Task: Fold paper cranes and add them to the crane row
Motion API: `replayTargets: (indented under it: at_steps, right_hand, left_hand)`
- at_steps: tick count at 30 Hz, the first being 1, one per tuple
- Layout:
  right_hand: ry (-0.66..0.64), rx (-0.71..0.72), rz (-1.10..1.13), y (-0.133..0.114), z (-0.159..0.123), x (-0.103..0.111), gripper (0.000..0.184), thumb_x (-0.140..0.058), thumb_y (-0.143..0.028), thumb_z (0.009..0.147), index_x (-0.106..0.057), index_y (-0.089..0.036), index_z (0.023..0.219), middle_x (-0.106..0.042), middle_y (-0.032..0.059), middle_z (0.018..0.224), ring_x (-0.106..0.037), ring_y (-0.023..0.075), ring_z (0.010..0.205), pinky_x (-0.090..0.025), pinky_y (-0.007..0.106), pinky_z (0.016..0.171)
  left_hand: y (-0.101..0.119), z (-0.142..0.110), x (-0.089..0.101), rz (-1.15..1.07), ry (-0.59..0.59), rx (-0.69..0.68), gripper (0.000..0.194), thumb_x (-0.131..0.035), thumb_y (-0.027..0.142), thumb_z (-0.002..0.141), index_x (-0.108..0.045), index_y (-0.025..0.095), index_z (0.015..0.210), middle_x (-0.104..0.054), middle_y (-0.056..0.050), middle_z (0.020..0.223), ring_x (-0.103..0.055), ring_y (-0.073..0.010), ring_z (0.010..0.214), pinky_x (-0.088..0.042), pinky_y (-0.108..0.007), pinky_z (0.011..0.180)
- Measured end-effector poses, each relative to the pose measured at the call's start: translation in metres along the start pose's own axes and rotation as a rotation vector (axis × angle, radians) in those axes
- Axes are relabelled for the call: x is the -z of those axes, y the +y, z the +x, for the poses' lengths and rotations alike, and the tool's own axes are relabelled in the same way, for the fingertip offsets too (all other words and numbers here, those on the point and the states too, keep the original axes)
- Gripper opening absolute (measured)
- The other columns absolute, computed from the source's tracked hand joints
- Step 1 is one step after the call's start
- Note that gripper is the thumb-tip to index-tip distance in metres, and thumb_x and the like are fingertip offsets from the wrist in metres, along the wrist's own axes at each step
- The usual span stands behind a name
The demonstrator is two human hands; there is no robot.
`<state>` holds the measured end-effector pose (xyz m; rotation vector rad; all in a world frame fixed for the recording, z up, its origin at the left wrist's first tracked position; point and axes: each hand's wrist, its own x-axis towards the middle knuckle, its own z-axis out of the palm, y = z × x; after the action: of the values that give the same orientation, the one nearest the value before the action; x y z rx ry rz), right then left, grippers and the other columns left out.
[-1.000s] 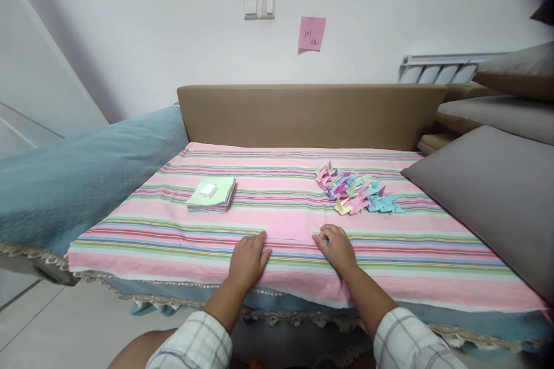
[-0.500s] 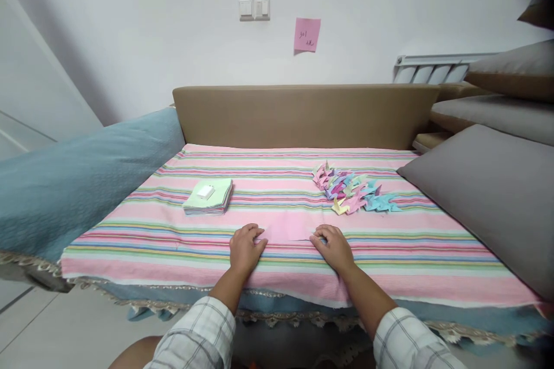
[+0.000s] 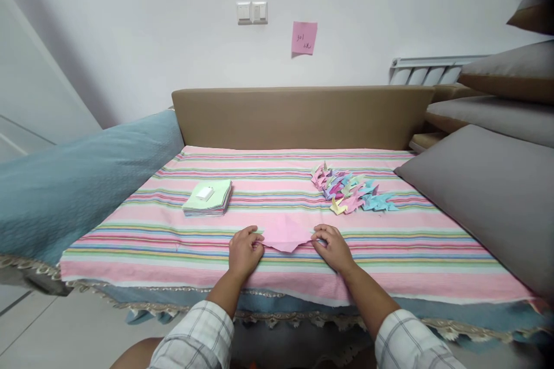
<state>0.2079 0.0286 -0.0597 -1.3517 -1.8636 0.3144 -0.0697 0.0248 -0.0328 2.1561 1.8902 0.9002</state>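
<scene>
A pink sheet of origami paper (image 3: 286,234) is stretched between my hands, just over the striped cloth, with creases across it and a corner pointing toward me. My left hand (image 3: 246,249) pinches its left corner between thumb and fingers. At the right corner, my right hand (image 3: 333,247) grips the paper the same way. Beyond my right hand lies a cluster of folded paper cranes (image 3: 352,191) in pink, blue, purple, green and yellow. Past my left hand sits a stack of square paper (image 3: 208,198), green on top, bearing a small white block (image 3: 205,194).
The striped cloth (image 3: 259,173) covers a sofa seat with a brown backrest (image 3: 303,118). A blue-covered armrest (image 3: 86,167) stands at left. Grey cushions (image 3: 485,202) are piled at right. A pink note (image 3: 304,38) and switches (image 3: 251,12) are on the wall.
The pink paper's near edge has shifted from a straight line to a corner hanging toward me. Both hands keep their hold at its ends, nearly in place. The view has tilted slightly.
</scene>
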Motion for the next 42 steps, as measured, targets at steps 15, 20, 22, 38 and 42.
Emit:
replayTargets:
  at_steps: [15, 20, 22, 38, 42]
  right_hand:
    - [0.06, 0.061, 0.14, -0.013, 0.0, 0.015, 0.02, -0.052, -0.037, 0.082, -0.066, -0.023, 0.082, -0.068, 0.0061, 0.101, -0.056, 0.0226, 0.1, -0.041, 0.041, 0.092]
    - [0.097, -0.066, 0.303, -0.039, 0.011, 0.036, 0.027, -0.053, -0.044, 0.08, -0.066, -0.02, 0.08, -0.068, 0.0058, 0.083, -0.061, 0.0204, 0.082, -0.046, 0.035, 0.082]
    - [0.106, -0.138, 0.461, -0.047, 0.016, 0.04, 0.031, -0.055, -0.048, 0.078, -0.064, -0.019, 0.083, -0.067, 0.0058, 0.083, -0.061, 0.0197, 0.079, -0.048, 0.032, 0.076]
    - [0.162, -0.298, 0.029, 0.002, 0.02, -0.005, 0.031, -0.051, -0.034, 0.077, -0.062, -0.02, 0.103, -0.065, 0.0069, 0.097, -0.058, 0.0229, 0.092, -0.044, 0.038, 0.084]
    - [0.148, -0.131, -0.097, -0.018, 0.015, -0.01, 0.029, -0.045, -0.031, 0.083, -0.065, -0.021, 0.1, -0.059, 0.0097, 0.11, -0.05, 0.0248, 0.106, -0.038, 0.042, 0.093]
  left_hand:
    - [0.002, 0.002, 0.019, -0.249, 0.043, -0.158, 0.012, -0.057, 0.03, 0.077, -0.065, 0.022, 0.073, -0.064, -0.005, 0.111, -0.055, -0.0215, 0.104, -0.038, -0.041, 0.095]
    - [0.026, 0.01, 0.047, -0.496, 0.021, -0.064, 0.019, -0.055, 0.037, 0.077, -0.06, 0.02, 0.073, -0.065, -0.002, 0.078, -0.059, -0.0167, 0.079, -0.046, -0.031, 0.078]
    - [0.035, 0.017, 0.052, -0.638, 0.009, -0.001, 0.023, -0.054, 0.041, 0.077, -0.058, 0.019, 0.072, -0.064, -0.001, 0.074, -0.058, -0.0153, 0.074, -0.047, -0.027, 0.072]
    - [0.017, 0.027, -0.015, -0.169, -0.057, 0.175, 0.03, -0.055, 0.037, 0.077, -0.06, 0.023, 0.103, -0.059, 0.004, 0.063, -0.059, -0.0151, 0.068, -0.041, -0.031, 0.076]
    - [0.021, 0.025, -0.012, -0.128, -0.047, 0.155, 0.033, -0.053, 0.038, 0.08, -0.057, 0.023, 0.109, -0.06, 0.004, 0.067, -0.06, -0.0169, 0.071, -0.04, -0.035, 0.083]
